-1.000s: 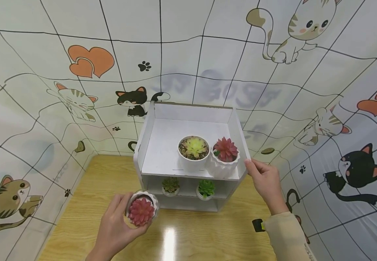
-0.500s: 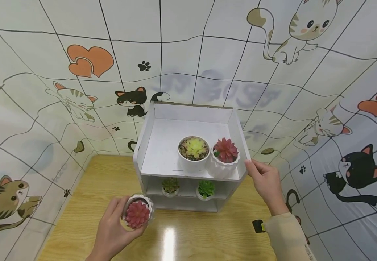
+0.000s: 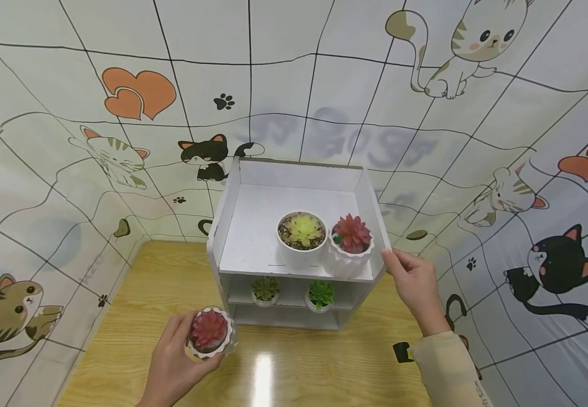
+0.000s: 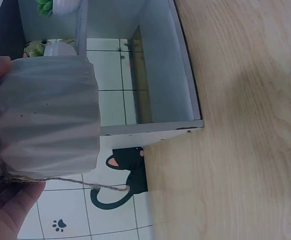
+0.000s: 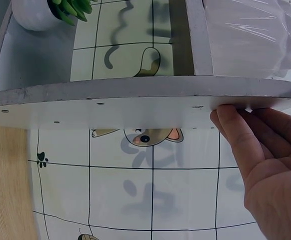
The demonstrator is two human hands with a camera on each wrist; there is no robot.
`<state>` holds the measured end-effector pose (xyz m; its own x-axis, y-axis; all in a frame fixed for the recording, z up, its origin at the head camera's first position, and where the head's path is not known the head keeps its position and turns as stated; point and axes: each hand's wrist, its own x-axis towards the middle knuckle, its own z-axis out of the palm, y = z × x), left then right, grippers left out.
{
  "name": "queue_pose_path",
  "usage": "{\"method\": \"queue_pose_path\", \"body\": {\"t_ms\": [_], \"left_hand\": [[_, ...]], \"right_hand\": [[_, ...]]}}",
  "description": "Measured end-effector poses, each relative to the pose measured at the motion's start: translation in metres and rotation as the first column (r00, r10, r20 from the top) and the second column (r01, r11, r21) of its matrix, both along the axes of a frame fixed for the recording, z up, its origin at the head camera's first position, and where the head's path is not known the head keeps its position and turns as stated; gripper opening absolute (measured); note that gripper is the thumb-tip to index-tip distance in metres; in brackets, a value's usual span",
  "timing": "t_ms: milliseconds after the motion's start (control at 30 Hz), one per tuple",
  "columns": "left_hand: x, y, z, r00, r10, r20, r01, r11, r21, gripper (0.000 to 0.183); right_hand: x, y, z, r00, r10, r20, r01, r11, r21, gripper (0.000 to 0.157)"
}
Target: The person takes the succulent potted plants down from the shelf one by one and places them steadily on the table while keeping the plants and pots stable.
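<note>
In my left hand [image 3: 174, 359] I hold a potted red succulent [image 3: 208, 329] in front of the shelf's lower left corner. Its white fluted pot [image 4: 50, 115] has twine [image 4: 65, 180] tied round it, with a loose end hanging. My right hand [image 3: 416, 288] pinches the right side panel of the white shelf [image 3: 253, 226], fingers against the outer face [image 5: 235, 135]. Another red succulent [image 3: 352, 234] in a white fluted pot stands on the top level near that panel. Beside it is a yellow-green succulent [image 3: 302, 230] in a round white pot.
Two small green succulents, one dull [image 3: 266, 289] and one bright [image 3: 320, 295], sit in white pots on the middle level. Under the shelf is a wooden table [image 3: 294, 367]. A cat-print cloth [image 3: 284, 85] surrounds it. A small black object [image 3: 402, 352] lies near my right sleeve.
My left hand has drifted slightly left with the potted red succulent, and the pot's tilt has changed. My right hand stays on the panel. The shelf and its plants look still.
</note>
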<state>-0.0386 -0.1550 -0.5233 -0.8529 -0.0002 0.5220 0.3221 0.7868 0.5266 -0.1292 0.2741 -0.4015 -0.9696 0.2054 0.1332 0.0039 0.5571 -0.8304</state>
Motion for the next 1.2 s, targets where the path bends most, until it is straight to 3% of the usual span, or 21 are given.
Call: {"method": "queue_pose_path", "body": {"t_ms": [267, 667, 1200], "left_hand": [[0.002, -0.002, -0.01, 1.0, 0.022, 0.021, -0.023, 1.0, 0.022, 0.088], [0.003, -0.005, -0.024, 0.997, 0.028, 0.07, -0.031, 0.998, 0.051, 0.091], [-0.001, -0.006, -0.042, 0.986, 0.079, 0.145, -0.088, 0.995, 0.056, 0.089]], "right_hand": [[0.0, 0.001, -0.001, 1.0, 0.018, -0.011, -0.018, 0.999, -0.051, 0.047], [0.0, 0.001, -0.001, 1.0, 0.016, -0.004, -0.016, 0.999, -0.036, 0.048], [0.0, 0.0, 0.0, 1.0, 0.005, 0.004, -0.004, 0.999, -0.04, 0.049]]}}
